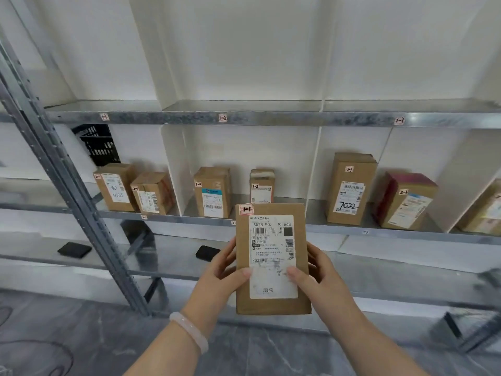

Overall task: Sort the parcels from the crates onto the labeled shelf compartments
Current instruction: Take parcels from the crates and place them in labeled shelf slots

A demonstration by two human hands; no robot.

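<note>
Shelf (67,185): galvanised metal rack with white dividers, filling most of the view.
Floor (81,346): grey, marbled.
Parcel (272,305): brown carton, upright, held in the air in front of the shelf, before bay 2-2 and touching no tier. Its white shipping label faces the camera.
Left hand (219,278): grips the parcel's left edge, thumb on the front at the label's edge, fingers behind.
Right hand (322,275): grips the right edge the same way, thumb on the label.
2-3 boxes (349,188): two on the second tier, a tall brown one and a lower one with dark red sides, near each other.
2-2 boxes (212,192): two, upright, standing apart.
2-1 boxes (115,187): two, just beside each other.
Edge box (485,210): cut off by the right border.
Crate (97,143): black, latticed, partly seen behind the 2-1 boxes.
Black slabs (74,250): two flat items on the third tier; kind unclear.
Bracelet (189,331): pale, on the left wrist.
Tag 1-1 (104,116), tag 1-2 (222,118), tag 1-3 (399,120): on the upper beam, left to right.
Sticker (246,209): red-edged, reads "1-1", at the parcel's top left corner.
</note>
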